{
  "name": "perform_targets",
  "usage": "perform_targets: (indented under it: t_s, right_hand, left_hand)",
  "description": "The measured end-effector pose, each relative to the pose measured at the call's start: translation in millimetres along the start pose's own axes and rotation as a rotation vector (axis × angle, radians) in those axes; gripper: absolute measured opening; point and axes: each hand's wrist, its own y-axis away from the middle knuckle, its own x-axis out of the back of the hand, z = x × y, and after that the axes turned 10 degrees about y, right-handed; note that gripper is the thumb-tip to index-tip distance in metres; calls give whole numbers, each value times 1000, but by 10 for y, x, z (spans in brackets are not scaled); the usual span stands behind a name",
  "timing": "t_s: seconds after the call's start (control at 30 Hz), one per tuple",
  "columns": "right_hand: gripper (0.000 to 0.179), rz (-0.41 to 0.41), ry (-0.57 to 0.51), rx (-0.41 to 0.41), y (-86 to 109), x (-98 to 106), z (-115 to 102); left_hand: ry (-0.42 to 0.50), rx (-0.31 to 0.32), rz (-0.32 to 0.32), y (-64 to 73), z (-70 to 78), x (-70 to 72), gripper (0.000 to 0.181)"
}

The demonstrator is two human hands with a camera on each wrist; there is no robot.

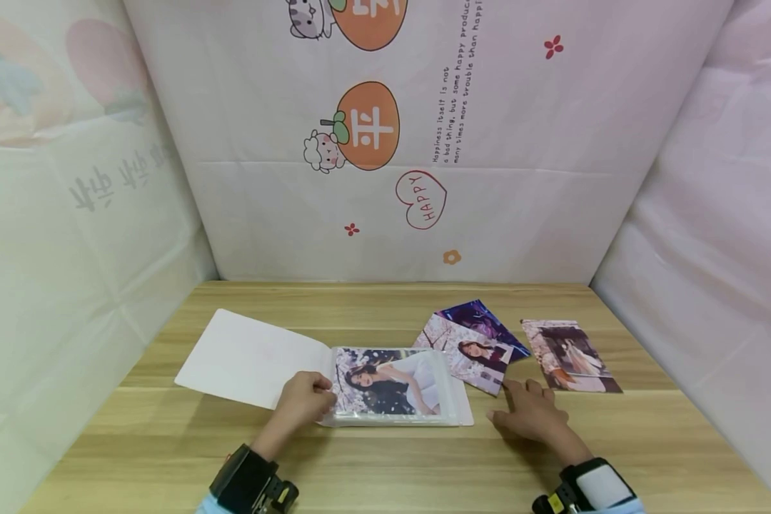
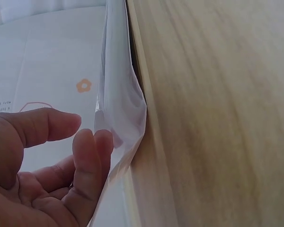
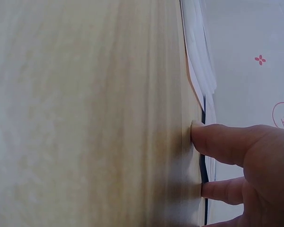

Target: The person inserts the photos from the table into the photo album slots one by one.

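Observation:
A photo album lies spread in the head view, its blank white cover (image 1: pixel 247 360) folded out to the left. On the right side, a clear sleeve holds a photo of a reclining person in white (image 1: pixel 392 382). My left hand (image 1: pixel 305 400) is at the album's inner fold; in the left wrist view its bent fingertips touch the plastic page edges (image 2: pixel 120 99), with a gap to the thumb. Right of the album, my right hand (image 1: pixel 532 412) rests its spread fingertips on the table, beside the lower corner of a loose blossom photo (image 1: pixel 469 350).
Partly under the blossom photo lies a dark purple photo (image 1: pixel 482 318). Another loose photo (image 1: pixel 575 357) lies farther right, close to my right fingers. The wooden table (image 1: pixel 411 467) is bordered by a printed cloth backdrop (image 1: pixel 514 214) behind and cloth at both sides.

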Motion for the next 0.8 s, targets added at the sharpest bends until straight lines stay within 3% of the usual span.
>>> perform_targets:
  t_s: [0.1, 0.2, 0.33, 0.43, 0.57, 0.67, 0.8]
  right_hand:
    - [86, 0, -4, 4, 8, 4, 1]
    - [86, -4, -7, 4, 12, 8, 1]
    - [86, -10, -7, 2, 10, 6, 8]
    - [86, -11, -5, 2, 12, 3, 11]
    - [85, -8, -4, 3, 14, 3, 12]
    - [85, -2, -8, 6, 13, 1, 14]
    - [85, 4, -13, 8, 12, -10, 18]
  left_hand:
    - [-26, 1, -8, -6, 1, -4, 19]
    - [-142, -43, -6, 9, 39, -9, 23]
    - [-360, -204, -9, 46, 92, -51, 35]
    - [-477, -380, -99, 64, 104, -107, 41]
    - [-598, -567, -293, 77, 116, -169, 45]
    - [-669, -614, -398, 78, 117, -199, 44]
    - [-718, -624, -439, 76, 100, -219, 37]
